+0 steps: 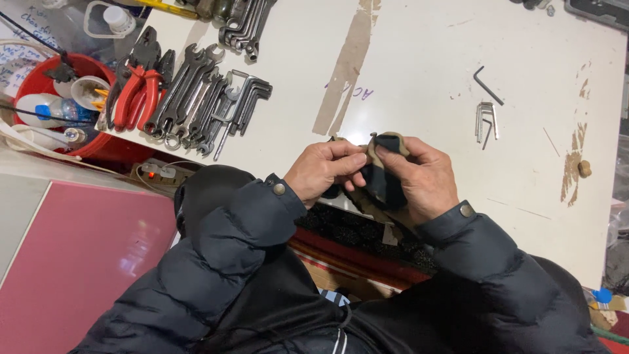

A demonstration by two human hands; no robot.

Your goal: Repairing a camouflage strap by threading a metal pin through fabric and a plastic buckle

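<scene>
We are looking down over our own dark padded sleeves at the near edge of the white surface (419, 78); our left hand (324, 172) and right hand (419, 178) meet at the middle, both closed on a dark fabric piece with tan trim (385, 172); the left fingers (350, 160) pinch its left side, the right fingers curl over its top and far side, thumb against the cloth; the piece is held just above the surface edge, close to our chest, and its full shape is hidden by the hands; a tan strap hangs from it below the right hand. To the left on the surface lies a row of spanners (190, 98), fanned side by side, with red-handled pliers (137, 95) just beside them and a cluster of hex keys (249, 98) on their right; a 2nd bunch of spanners (246, 26) sits at the far edge. Well apart on the right lie 1 loose black hex key (488, 85) and a small group of silver hex keys (485, 121). A red tub (39, 72) holding bottles stands off the left end.
</scene>
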